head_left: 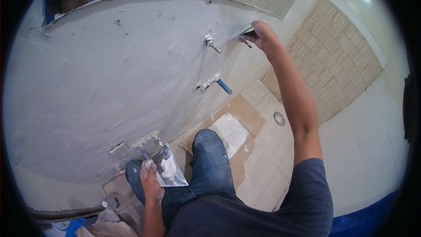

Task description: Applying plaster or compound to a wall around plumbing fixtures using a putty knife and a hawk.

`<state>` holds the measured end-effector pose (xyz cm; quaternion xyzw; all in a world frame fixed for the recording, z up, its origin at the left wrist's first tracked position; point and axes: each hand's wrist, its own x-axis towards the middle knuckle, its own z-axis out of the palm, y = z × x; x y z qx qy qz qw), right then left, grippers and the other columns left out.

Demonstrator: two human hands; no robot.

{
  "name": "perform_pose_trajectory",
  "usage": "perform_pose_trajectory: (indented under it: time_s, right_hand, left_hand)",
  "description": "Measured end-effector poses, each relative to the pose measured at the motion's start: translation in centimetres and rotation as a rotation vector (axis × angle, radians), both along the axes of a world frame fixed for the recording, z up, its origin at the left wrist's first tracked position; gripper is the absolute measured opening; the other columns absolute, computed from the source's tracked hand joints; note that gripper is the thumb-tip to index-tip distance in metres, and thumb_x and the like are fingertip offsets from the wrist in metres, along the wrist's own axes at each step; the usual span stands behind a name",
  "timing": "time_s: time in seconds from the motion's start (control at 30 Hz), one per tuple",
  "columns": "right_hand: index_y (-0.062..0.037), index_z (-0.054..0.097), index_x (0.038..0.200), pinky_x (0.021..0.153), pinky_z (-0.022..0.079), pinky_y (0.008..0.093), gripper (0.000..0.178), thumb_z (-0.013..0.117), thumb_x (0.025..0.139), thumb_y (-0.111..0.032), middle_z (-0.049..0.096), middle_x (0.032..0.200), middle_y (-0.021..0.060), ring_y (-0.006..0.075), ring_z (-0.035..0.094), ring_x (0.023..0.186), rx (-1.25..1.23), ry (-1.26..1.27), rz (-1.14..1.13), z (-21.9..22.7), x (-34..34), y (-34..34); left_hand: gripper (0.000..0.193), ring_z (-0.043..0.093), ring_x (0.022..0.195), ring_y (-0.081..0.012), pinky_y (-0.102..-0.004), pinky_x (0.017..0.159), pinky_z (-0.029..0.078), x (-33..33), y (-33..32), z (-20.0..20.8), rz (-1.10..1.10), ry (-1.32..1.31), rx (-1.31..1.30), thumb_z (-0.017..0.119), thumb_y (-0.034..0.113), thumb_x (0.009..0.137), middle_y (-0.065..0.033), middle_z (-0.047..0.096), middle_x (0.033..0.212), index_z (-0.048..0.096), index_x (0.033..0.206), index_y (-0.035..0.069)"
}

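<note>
Plate [178, 175] between knees [207, 147], clamped in left hand [151, 182], likely held close so paste [168, 168] is within reach; blade [247, 30] pinched in right hand [263, 36], angled at wall [109, 74] beside pipe [247, 43], contact unclear; cardboard [249, 112] on floor [269, 149] below, probably placed to catch falling paste.

— Spotted a thin silvery plate [179, 175] down low, in the left hand [151, 181]! Looked flat and straight-edged, shone in places.
— Noticed white paste [168, 167] too, heaped in an uneven lump on the plate's face.
— Looked up high? Caught anything there?
— Did indeed! Made out a pale metal blade [248, 29] in the right hand [262, 35], slanted close to the greyish wall [118, 70]. Couldn't tell touching from just apart.
</note>
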<state>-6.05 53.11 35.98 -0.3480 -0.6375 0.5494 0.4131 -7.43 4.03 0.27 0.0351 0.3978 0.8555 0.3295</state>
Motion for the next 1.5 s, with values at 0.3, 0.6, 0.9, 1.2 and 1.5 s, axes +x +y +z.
perform_pose_trajectory:
  time_s: [0.3, 0.6, 0.9, 1.2, 1.5]
  right_hand:
    - [0.0076, 0.065, 0.091, 0.068, 0.062, 0.0445, 0.026, 0.052, 0.096, -0.014, 0.07, 0.081, 0.0175, 0.0294, 0.073, 0.081, 0.651, -0.103, -0.13, -5.5, 2.1, -3.6]
    - [0.0087, 0.055, 0.123, 0.078, 0.067, 0.0474, 0.033, 0.045, 0.097, -0.009, 0.067, 0.114, 0.0234, 0.0341, 0.073, 0.093, 0.067, 0.164, -0.004, -2.6, 3.0, -0.3]
    - [0.0128, 0.062, 0.105, 0.075, 0.06, 0.0542, 0.032, 0.06, 0.092, -0.017, 0.068, 0.099, 0.0317, 0.0496, 0.07, 0.077, 0.79, -0.592, -0.358, -3.6, -1.5, -4.6]
    - [0.0049, 0.07, 0.106, 0.088, 0.052, 0.0528, 0.034, 0.061, 0.093, -0.025, 0.07, 0.108, 0.0315, 0.0449, 0.067, 0.102, 0.657, -0.526, -0.122, -3.5, 6.7, -8.2]
    - [-0.0063, 0.071, 0.123, 0.097, 0.052, 0.0463, 0.031, 0.059, 0.095, -0.009, 0.07, 0.124, 0.0162, 0.0404, 0.066, 0.113, 1.252, -0.36, -0.463, -6.2, 7.3, 4.4]
  left_hand:
    - [0.023, 0.061, 0.102, -0.0146, -0.0322, 0.092, 0.052, 0.0, -0.1, -0.6, -0.013, 0.019, -0.024, 0.054, 0.011, 0.105, -0.0042, 0.061, 0.111, 0.058, 0.126, 0.002]
    - [0.033, 0.061, 0.107, -0.0171, -0.0348, 0.097, 0.052, 0.1, 0.2, -0.1, -0.017, -0.027, -0.062, 0.055, 0.011, 0.105, -0.0062, 0.061, 0.115, 0.054, 0.136, -0.001]
    - [0.037, 0.061, 0.108, -0.0178, -0.0341, 0.096, 0.052, 0.3, 0.4, 0.4, -0.032, -0.015, -0.047, 0.056, 0.014, 0.105, -0.0072, 0.06, 0.119, 0.052, 0.138, -0.001]
    - [0.037, 0.062, 0.112, -0.0182, -0.0351, 0.099, 0.052, -0.1, 0.5, -0.1, -0.072, 0.005, -0.043, 0.057, 0.013, 0.105, -0.0078, 0.062, 0.122, 0.053, 0.139, -0.001]
    - [0.032, 0.065, 0.107, -0.0198, -0.0361, 0.095, 0.054, -0.3, 0.4, 0.5, -0.066, 0.009, -0.009, 0.057, 0.011, 0.104, -0.0083, 0.064, 0.118, 0.055, 0.134, -0.001]
